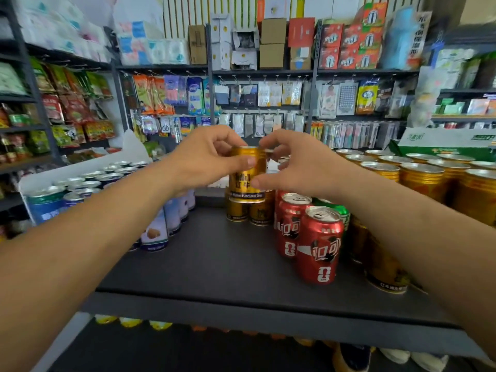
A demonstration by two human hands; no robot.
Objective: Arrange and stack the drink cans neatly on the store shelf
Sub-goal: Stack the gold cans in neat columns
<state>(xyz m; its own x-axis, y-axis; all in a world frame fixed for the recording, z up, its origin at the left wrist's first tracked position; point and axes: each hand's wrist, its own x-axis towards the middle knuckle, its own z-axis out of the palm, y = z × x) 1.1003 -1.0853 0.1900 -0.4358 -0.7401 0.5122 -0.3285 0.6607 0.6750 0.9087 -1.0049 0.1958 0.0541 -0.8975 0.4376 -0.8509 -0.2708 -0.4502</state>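
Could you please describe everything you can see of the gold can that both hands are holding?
The gold can is a shiny metal drink can with a ridged shoulder, black lettering and a dark band of white text near its base. It stands upright on the tops of two gold cans at the back of the dark shelf. The left hand grips its upper left side, thumb across the front; the right hand pinches its right side. Its lid is mostly hidden.

My left hand (206, 159) and right hand (292, 167) grip an upright gold aluminium drink can (248, 174) atop two gold cans (249, 212) on the dark shelf (214, 264).
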